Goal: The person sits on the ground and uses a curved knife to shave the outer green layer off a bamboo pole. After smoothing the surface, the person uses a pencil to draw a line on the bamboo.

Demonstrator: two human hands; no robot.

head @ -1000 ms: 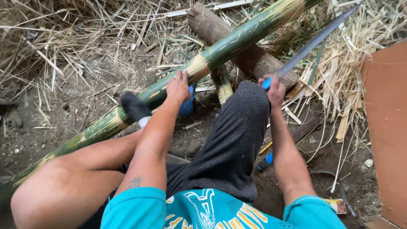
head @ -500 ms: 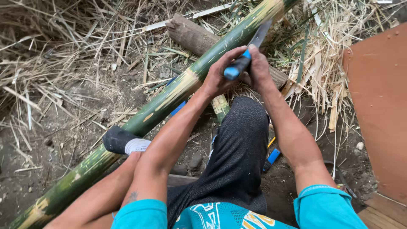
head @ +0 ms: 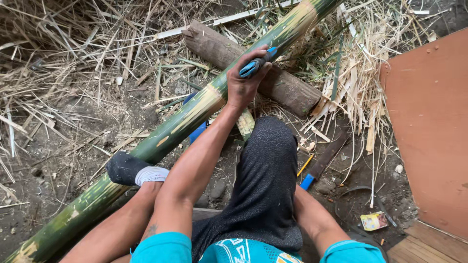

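Note:
A long green bamboo pole (head: 180, 124) runs diagonally from the lower left to the top right over a short brown log (head: 287, 90). My left hand (head: 246, 83) is closed around the blue handle of a knife (head: 256, 63) right on top of the pole; the blade is hidden against the bamboo. My foot in a black and white sock (head: 131, 170) presses on the pole lower down. My right forearm (head: 312, 219) disappears behind my dark-trousered knee (head: 268, 170), so the right hand is out of sight.
A second tool with a dark blade and blue-yellow handle (head: 319, 163) lies on the dirt right of my knee. A reddish-brown board (head: 429, 131) fills the right side. Dry straw and bamboo shavings (head: 356, 83) cover the ground. A small packet (head: 374, 221) lies near the board.
A second ago my right hand held the blade raised and my left rested on the pole. Both hands then met on the handle; now only the left grips it, the right has dropped away.

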